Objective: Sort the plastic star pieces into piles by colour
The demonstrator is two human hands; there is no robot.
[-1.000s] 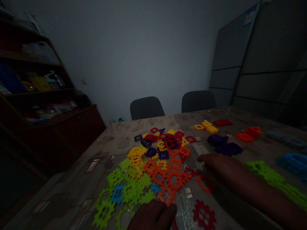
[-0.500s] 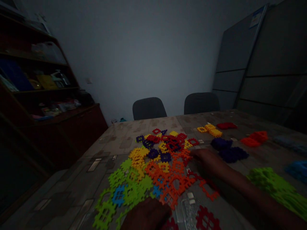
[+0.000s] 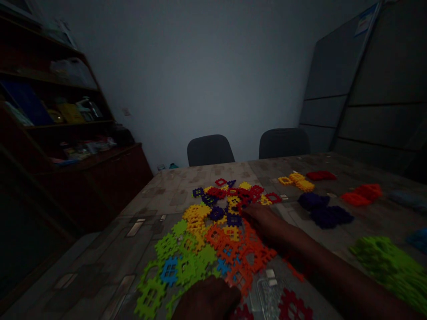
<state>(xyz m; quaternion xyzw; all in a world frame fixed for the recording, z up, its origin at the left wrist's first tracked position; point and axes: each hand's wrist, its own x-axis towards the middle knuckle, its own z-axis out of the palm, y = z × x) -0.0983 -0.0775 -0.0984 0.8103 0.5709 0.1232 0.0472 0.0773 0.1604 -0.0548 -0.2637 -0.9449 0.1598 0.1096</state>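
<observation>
A spread heap of plastic interlocking tiles with toothed edges lies on the table. My right hand reaches over it, fingers pinched at a red tile among the red and purple ones; whether the tile is lifted I cannot tell. Orange tiles lie below that hand. At the bottom edge my left hand is closed, its fingers curled and dark, so what they hold is hidden. It rests beside green tiles and near a red tile. Yellow tiles lie farther up.
Sorted piles stand at the right: yellow, red, purple, orange and green. Two dark chairs are beyond the table. A shelf unit stands at the left.
My right hand has moved left and slightly up, from the heap's right edge onto the red and purple tiles. My left hand stays in nearly the same place. The view has shifted slightly.
</observation>
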